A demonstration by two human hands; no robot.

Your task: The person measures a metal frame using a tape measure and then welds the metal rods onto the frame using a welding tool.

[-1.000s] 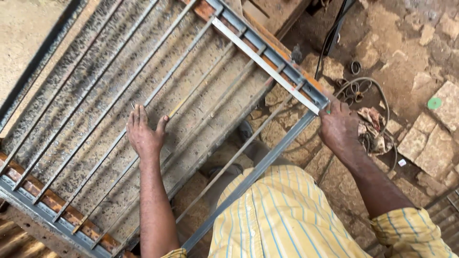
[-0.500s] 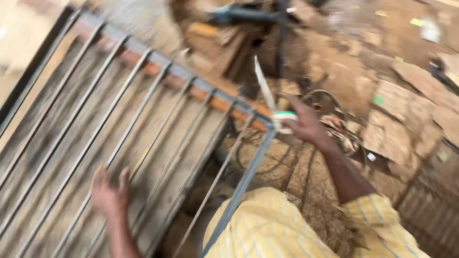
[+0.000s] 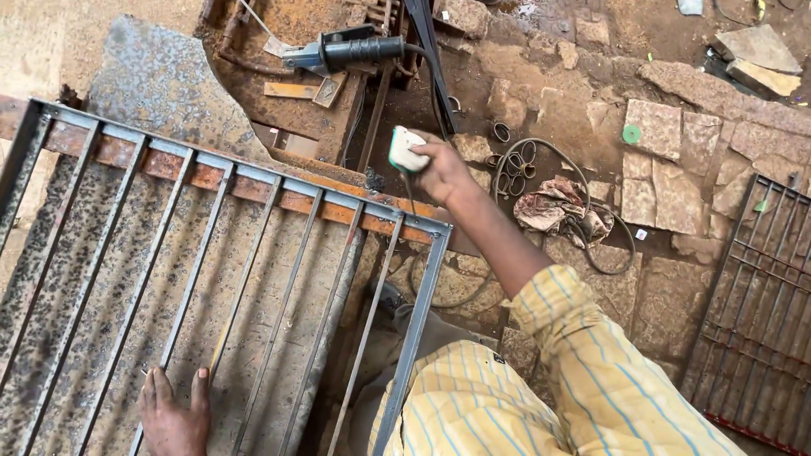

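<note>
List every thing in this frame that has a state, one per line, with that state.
Right hand: raised, gripping a small white and green tool.
Tool: held over the grille's far corner.
Left hand: flat, fingers spread, on the grille.
Grille: lying flat, bars grey, top rail rusty.
Grinder: lying on the rusty bench, untouched.
Cable: looped loose on the stone floor.
Rag: crumpled on the floor.

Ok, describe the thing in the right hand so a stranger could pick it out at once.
Start at the grey barred metal frame filling the left of the view and go to its far right corner. Just beyond it the right hand holds a small white object with a green edge. Nothing else nearby is white and green; the black-handled power tool lies farther away.
</note>
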